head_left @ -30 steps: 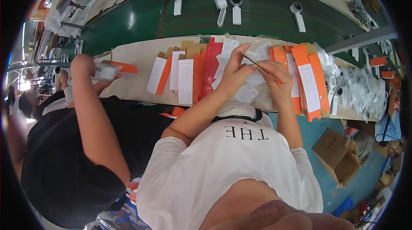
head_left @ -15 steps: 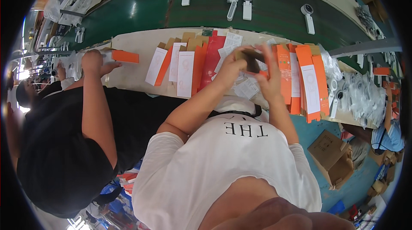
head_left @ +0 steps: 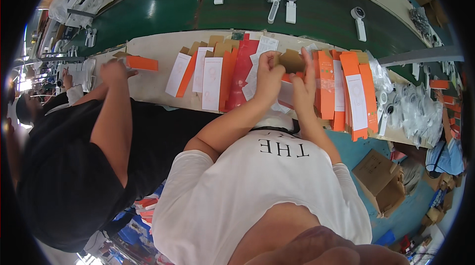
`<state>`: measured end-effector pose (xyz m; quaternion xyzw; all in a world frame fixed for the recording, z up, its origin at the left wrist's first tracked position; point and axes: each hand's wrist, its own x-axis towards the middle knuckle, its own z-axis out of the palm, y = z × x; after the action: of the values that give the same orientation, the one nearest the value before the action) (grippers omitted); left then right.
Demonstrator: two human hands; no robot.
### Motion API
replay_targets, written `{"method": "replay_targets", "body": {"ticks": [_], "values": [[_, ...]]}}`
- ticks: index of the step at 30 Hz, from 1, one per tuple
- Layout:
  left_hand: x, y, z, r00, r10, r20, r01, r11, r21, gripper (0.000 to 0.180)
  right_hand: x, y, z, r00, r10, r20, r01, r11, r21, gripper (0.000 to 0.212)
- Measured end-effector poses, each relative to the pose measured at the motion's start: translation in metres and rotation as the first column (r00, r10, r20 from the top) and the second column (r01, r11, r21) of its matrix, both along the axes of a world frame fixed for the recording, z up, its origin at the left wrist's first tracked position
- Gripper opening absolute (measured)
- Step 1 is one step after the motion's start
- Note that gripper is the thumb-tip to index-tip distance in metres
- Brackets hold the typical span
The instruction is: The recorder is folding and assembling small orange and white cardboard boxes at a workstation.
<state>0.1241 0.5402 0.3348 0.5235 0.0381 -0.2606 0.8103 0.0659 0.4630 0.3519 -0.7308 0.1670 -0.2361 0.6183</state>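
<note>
Between my hands is a small orange-and-white carton, its brown inner flap standing up at the far end. My left hand is closed at the carton's left side, fingers curled by the flap. My right hand grips the right side, fingers stretched along it and thumb across the front. Whether anything lies inside the carton cannot be seen. Printed leaflets lie partly hidden behind my left hand, beside a red sheet.
Orange-and-white cartons stand in a left group and a right group. Several white handheld fans lie on the green conveyor belt. Bagged fans are piled at right. A co-worker's hand is near another orange carton.
My hands have turned the carton so its brown flap faces up and away, and my right fingers have come against its side. Fans on the belt have shifted slightly right.
</note>
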Motion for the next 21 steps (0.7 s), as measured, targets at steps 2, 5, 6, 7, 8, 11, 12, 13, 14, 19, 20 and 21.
{"method": "replay_targets", "body": {"ticks": [2,5,6,7,8,11,12,13,14,19,20,21], "values": [[-0.015,0.002,0.003,0.946,-0.047,0.32,0.054,0.998,-0.012,0.034,0.0,-0.01,-0.009,0.996,-0.024,0.091,-0.008,0.941,0.338,0.05],[-0.018,0.011,-0.014,0.747,-0.015,0.665,-0.029,0.998,0.054,0.024,0.002,-0.013,-0.007,0.997,0.012,0.079,-0.037,0.948,0.315,0.045],[-0.015,0.016,-0.017,0.614,-0.128,0.779,-0.025,0.983,0.181,0.021,0.002,-0.016,-0.004,0.995,0.08,0.064,-0.097,0.928,0.36,0.044],[-0.015,0.018,-0.02,0.663,-0.174,0.728,-0.036,0.964,0.263,0.017,0.002,-0.015,-0.002,0.987,0.136,0.091,-0.162,0.88,0.447,0.045],[-0.015,0.017,-0.023,0.664,-0.174,0.728,-0.035,0.964,0.263,0.017,0.0,-0.014,0.001,0.987,0.135,0.089,-0.161,0.88,0.447,0.045],[-0.014,0.012,-0.006,0.845,-0.081,0.528,0.091,0.996,0.006,0.019,-0.002,-0.011,0.006,0.984,0.154,0.088,-0.174,0.747,0.642,0.044],[-0.015,0.012,0.003,0.876,-0.074,0.476,0.118,0.991,-0.063,0.018,-0.002,-0.009,0.005,0.993,0.117,0.028,-0.111,0.798,0.593,0.041],[-0.016,0.013,0.008,0.904,-0.073,0.421,0.14,0.981,-0.131,0.018,-0.002,-0.009,0.004,0.997,0.075,-0.031,-0.047,0.842,0.538,0.039],[-0.015,0.015,0.006,0.905,-0.081,0.417,0.147,0.981,-0.128,0.018,-0.005,-0.015,-0.007,0.997,0.08,0.023,-0.08,0.844,0.53,0.036],[-0.012,0.016,-0.012,0.867,-0.263,0.423,0.302,0.953,-0.027,0.022,-0.007,-0.026,-0.013,0.992,0.071,0.1,-0.122,0.661,0.741,0.031],[-0.012,0.017,-0.016,0.879,-0.248,0.407,0.278,0.96,-0.014,0.024,-0.005,-0.026,-0.005,0.989,0.114,0.091,-0.144,0.687,0.712,0.032],[-0.012,0.016,-0.013,0.88,-0.254,0.402,0.283,0.959,-0.013,0.024,-0.004,-0.025,-0.002,0.986,0.148,0.078,-0.161,0.714,0.682,0.033]]}}
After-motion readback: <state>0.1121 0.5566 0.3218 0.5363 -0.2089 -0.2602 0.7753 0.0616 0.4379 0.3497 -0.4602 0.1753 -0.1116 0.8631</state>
